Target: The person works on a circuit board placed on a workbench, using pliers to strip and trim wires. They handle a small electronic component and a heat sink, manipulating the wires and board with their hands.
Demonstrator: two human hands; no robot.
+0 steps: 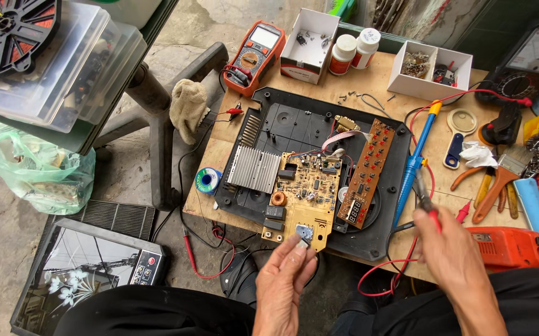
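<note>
- Small grey component (304, 234): being pinched between the fingertips of the left hand (285, 274), just over the near edge of the yellow circuit board (307, 196).
- Right hand (453, 255): closing around a thin probe tool (424, 196) with red lead.
- Circuit board: lying in the black appliance base (282, 121) on the wooden table (381, 81).
- Blue soldering iron (414, 163): resting alongside.

The main circuit board (304, 196) is yellow, with a ribbed silver heatsink (254, 168). The display board (365, 172) is brown with red dots. The casing (294, 124) is black. The multimeter (254, 56) is orange, the soldering iron (416, 158) blue with yellow top, the solder spool (207, 180) blue-green.
</note>
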